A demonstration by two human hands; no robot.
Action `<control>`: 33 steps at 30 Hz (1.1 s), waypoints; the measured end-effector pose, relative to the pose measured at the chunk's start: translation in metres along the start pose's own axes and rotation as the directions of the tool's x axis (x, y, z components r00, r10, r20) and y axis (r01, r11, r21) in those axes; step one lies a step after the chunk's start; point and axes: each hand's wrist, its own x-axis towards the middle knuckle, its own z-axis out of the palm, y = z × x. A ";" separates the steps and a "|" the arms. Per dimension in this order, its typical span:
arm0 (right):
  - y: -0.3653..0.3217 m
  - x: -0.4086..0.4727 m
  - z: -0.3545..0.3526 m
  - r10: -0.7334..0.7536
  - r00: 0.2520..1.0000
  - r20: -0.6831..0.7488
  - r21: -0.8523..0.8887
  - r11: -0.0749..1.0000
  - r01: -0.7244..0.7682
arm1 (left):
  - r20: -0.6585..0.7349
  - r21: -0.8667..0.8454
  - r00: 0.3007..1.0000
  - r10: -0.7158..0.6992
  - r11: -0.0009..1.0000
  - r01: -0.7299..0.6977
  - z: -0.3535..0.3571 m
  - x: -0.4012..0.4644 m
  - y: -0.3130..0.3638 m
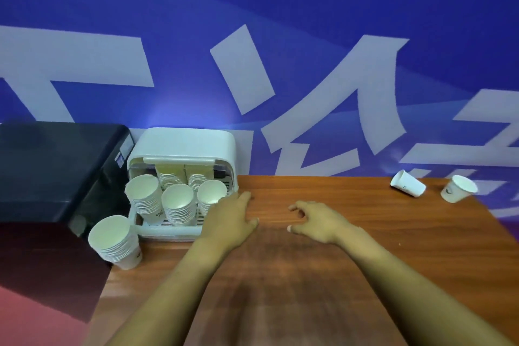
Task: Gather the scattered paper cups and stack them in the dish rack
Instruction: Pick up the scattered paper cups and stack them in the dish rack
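Two loose cups, one tipped and one upright, are seen far right, well apart from the rack. Right hand, nearer, and left hand are relaxed, nothing held.

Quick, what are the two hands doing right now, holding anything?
Left hand: open, flat on the table, holding nothing.
Right hand: open, fingers loosely curled, holding nothing.
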 end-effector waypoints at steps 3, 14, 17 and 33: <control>0.053 -0.017 -0.014 0.011 1.000 -0.020 0.020 1.000 -0.010 | -0.004 -0.033 1.000 0.023 0.999 -0.023 0.016 0.007 0.047; 0.238 -0.077 -0.046 0.047 0.999 -0.024 0.129 0.991 -0.044 | 0.153 -0.077 0.988 0.011 0.997 0.001 0.104 0.024 0.212; 0.259 -0.080 -0.047 0.060 0.998 0.008 0.131 0.990 -0.060 | 0.183 -0.091 0.983 0.007 0.996 0.009 0.117 0.031 0.230; 0.388 -0.053 -0.088 0.132 0.990 -0.052 0.194 0.974 -0.119 | 0.263 0.039 0.961 0.084 0.994 -0.098 0.160 0.121 0.330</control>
